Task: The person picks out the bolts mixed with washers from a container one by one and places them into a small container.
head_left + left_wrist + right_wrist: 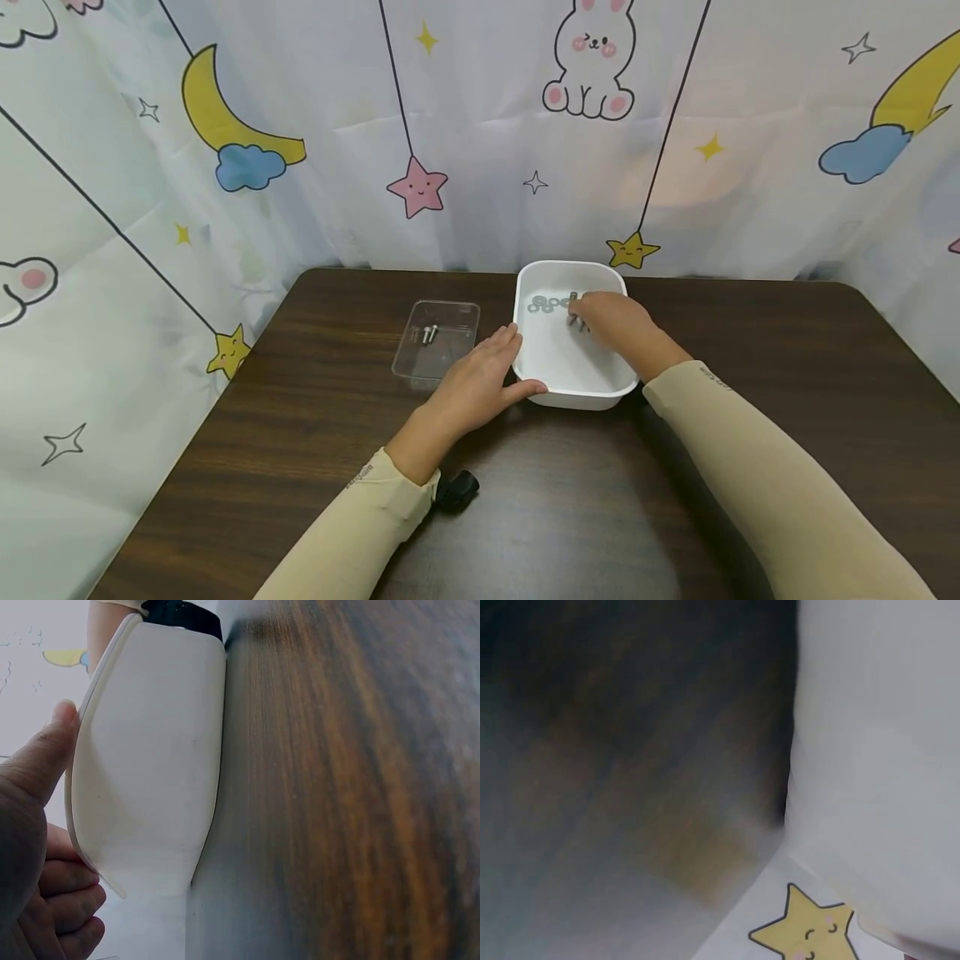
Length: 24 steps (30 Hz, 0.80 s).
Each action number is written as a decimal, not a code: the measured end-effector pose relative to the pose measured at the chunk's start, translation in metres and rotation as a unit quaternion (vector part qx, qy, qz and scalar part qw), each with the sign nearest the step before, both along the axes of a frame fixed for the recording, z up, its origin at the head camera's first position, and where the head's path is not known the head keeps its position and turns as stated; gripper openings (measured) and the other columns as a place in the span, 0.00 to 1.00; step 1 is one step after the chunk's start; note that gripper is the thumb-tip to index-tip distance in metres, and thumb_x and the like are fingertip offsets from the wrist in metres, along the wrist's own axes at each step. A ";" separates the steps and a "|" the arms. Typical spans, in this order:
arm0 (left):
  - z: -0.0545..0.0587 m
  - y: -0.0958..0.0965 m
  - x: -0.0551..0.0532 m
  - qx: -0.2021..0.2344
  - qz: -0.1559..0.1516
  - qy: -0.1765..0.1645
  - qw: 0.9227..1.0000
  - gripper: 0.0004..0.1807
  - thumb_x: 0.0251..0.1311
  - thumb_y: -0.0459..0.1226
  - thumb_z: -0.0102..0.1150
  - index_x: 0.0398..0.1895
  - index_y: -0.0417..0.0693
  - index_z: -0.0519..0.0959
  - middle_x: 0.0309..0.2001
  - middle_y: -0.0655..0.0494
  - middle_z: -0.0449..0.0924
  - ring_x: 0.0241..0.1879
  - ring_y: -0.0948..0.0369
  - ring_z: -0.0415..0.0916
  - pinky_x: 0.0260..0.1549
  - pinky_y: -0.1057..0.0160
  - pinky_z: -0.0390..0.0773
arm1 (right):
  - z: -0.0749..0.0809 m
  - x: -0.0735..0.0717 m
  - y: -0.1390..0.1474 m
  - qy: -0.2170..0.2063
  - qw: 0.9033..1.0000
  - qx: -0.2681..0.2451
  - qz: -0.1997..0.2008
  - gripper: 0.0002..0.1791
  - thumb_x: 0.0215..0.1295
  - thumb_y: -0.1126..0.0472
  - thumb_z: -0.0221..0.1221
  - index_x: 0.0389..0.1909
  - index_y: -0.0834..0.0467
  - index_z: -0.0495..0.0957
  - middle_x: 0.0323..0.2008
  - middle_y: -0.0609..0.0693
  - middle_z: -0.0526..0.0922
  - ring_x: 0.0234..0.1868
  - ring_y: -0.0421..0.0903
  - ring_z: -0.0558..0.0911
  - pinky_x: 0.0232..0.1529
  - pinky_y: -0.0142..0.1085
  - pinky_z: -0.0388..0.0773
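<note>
A white plastic tub (566, 367) sits on the table, with several grey washers (543, 304) and several metal bolts (574, 321) inside. My left hand (480, 379) holds its near-left corner. The thumb lies over the near rim and the fingers are against the left side; the left wrist view shows the tub's outer wall (150, 757) beside this hand (30, 817). Over the right rim reaches my right hand (615, 325), fingertips down among the bolts. Its fingers are mostly hidden, so a grip on a bolt cannot be made out. No hand shows in the right wrist view.
Left of the tub stands a clear plastic box (401, 367) with a few bolts (429, 334) in it. The dark wooden table (540, 500) ends at a printed curtain (480, 225) behind. A black strap device (457, 492) is on the left wrist.
</note>
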<state>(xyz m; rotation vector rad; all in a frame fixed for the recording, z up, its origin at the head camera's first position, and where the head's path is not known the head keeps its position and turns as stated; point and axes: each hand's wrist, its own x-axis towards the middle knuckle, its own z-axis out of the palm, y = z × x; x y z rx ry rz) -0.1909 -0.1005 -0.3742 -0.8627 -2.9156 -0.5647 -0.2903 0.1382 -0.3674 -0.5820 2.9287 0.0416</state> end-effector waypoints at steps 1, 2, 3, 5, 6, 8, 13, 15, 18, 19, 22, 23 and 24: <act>0.000 0.000 0.000 -0.001 0.000 0.000 1.000 0.48 0.61 0.63 0.55 0.73 0.38 0.62 0.75 0.45 0.57 0.75 0.53 0.55 0.70 0.53 0.62 | 0.000 0.000 0.000 -0.006 1.000 0.000 -0.005 0.23 0.66 0.69 0.61 0.61 0.54 0.77 0.57 0.56 0.81 0.45 0.50 0.80 0.44 0.46 0.81; 0.000 0.000 0.000 -0.002 0.000 0.000 1.000 0.47 0.61 0.63 0.55 0.73 0.38 0.62 0.75 0.45 0.57 0.75 0.53 0.55 0.70 0.53 0.62 | 0.000 0.000 0.000 -0.006 1.000 0.000 -0.006 0.23 0.66 0.68 0.61 0.62 0.54 0.77 0.58 0.56 0.80 0.46 0.51 0.80 0.45 0.46 0.81; 0.000 0.000 0.000 -0.002 0.000 0.000 1.000 0.47 0.62 0.63 0.55 0.73 0.38 0.62 0.75 0.45 0.57 0.75 0.53 0.55 0.70 0.53 0.62 | 0.000 0.000 0.000 -0.005 1.000 -0.002 -0.006 0.23 0.67 0.68 0.61 0.62 0.54 0.77 0.58 0.56 0.80 0.48 0.51 0.81 0.47 0.47 0.81; 0.000 0.000 -0.001 -0.004 -0.001 0.000 1.000 0.47 0.62 0.63 0.54 0.73 0.39 0.62 0.75 0.45 0.57 0.75 0.53 0.55 0.70 0.53 0.62 | 0.000 -0.001 0.000 -0.006 1.000 -0.006 -0.005 0.25 0.67 0.68 0.60 0.65 0.54 0.75 0.60 0.56 0.79 0.52 0.53 0.81 0.51 0.49 0.80; 0.000 0.000 -0.001 -0.004 -0.001 0.000 1.000 0.47 0.62 0.63 0.55 0.73 0.39 0.62 0.75 0.45 0.57 0.75 0.53 0.55 0.71 0.53 0.62 | 0.000 -0.001 0.000 -0.005 1.000 -0.010 -0.004 0.25 0.67 0.68 0.60 0.65 0.54 0.74 0.61 0.56 0.78 0.53 0.53 0.80 0.53 0.50 0.80; 0.001 0.000 -0.001 -0.005 0.000 -0.002 1.000 0.47 0.62 0.63 0.55 0.73 0.39 0.62 0.76 0.46 0.56 0.75 0.53 0.55 0.71 0.53 0.62 | 0.000 -0.002 0.000 -0.003 1.000 -0.017 -0.001 0.27 0.68 0.68 0.60 0.67 0.53 0.72 0.61 0.56 0.78 0.54 0.54 0.81 0.54 0.52 0.79; 0.001 0.001 -0.001 -0.006 0.003 -0.008 1.000 0.47 0.62 0.63 0.54 0.74 0.39 0.61 0.76 0.46 0.56 0.75 0.53 0.54 0.71 0.53 0.62 | -0.001 -0.003 0.000 0.006 0.999 -0.038 0.004 0.20 0.71 0.67 0.57 0.61 0.52 0.73 0.54 0.54 0.80 0.43 0.51 0.81 0.44 0.47 0.82; 0.001 0.001 0.000 -0.007 0.004 -0.009 1.000 0.47 0.62 0.63 0.54 0.74 0.39 0.61 0.76 0.46 0.55 0.75 0.53 0.54 0.71 0.53 0.62 | -0.001 -0.003 0.000 0.011 0.999 -0.042 0.006 0.14 0.72 0.66 0.56 0.55 0.51 0.74 0.48 0.52 0.80 0.37 0.49 0.79 0.38 0.43 0.80; 0.001 0.001 0.000 -0.006 0.004 -0.010 1.000 0.48 0.62 0.63 0.54 0.74 0.39 0.61 0.76 0.46 0.56 0.75 0.53 0.54 0.71 0.53 0.62 | -0.001 -0.003 0.000 0.018 0.999 -0.046 0.012 0.06 0.72 0.65 0.56 0.44 0.52 0.76 0.38 0.50 0.77 0.32 0.48 0.75 0.32 0.38 0.73; 0.001 0.001 0.000 -0.007 0.005 -0.011 1.000 0.48 0.62 0.63 0.54 0.74 0.39 0.61 0.76 0.46 0.56 0.75 0.53 0.54 0.71 0.53 0.62 | -0.001 -0.003 0.001 0.022 0.999 -0.046 0.017 0.05 0.71 0.66 0.56 0.41 0.52 0.77 0.36 0.50 0.75 0.31 0.48 0.74 0.31 0.38 0.72; 0.000 0.001 0.000 -0.007 0.006 -0.013 1.000 0.48 0.62 0.63 0.54 0.74 0.39 0.61 0.76 0.46 0.55 0.76 0.53 0.54 0.71 0.53 0.61 | -0.002 -0.003 0.001 0.032 0.998 -0.043 0.027 0.05 0.69 0.66 0.58 0.35 0.53 0.80 0.35 0.50 0.75 0.30 0.47 0.73 0.31 0.37 0.71; 0.000 0.001 0.000 -0.007 0.006 -0.014 1.000 0.48 0.62 0.63 0.54 0.74 0.39 0.60 0.76 0.46 0.55 0.76 0.53 0.54 0.71 0.53 0.61 | -0.003 -0.004 0.001 0.033 0.998 -0.040 0.028 0.05 0.69 0.66 0.59 0.35 0.53 0.81 0.35 0.50 0.76 0.31 0.47 0.74 0.32 0.37 0.72; 0.000 0.001 0.000 -0.007 0.006 -0.015 1.000 0.48 0.62 0.63 0.54 0.74 0.39 0.60 0.76 0.46 0.55 0.76 0.53 0.54 0.71 0.53 0.61 | -0.003 -0.004 0.001 0.034 0.998 -0.039 0.028 0.05 0.68 0.66 0.59 0.36 0.54 0.83 0.36 0.51 0.77 0.32 0.47 0.74 0.33 0.37 0.74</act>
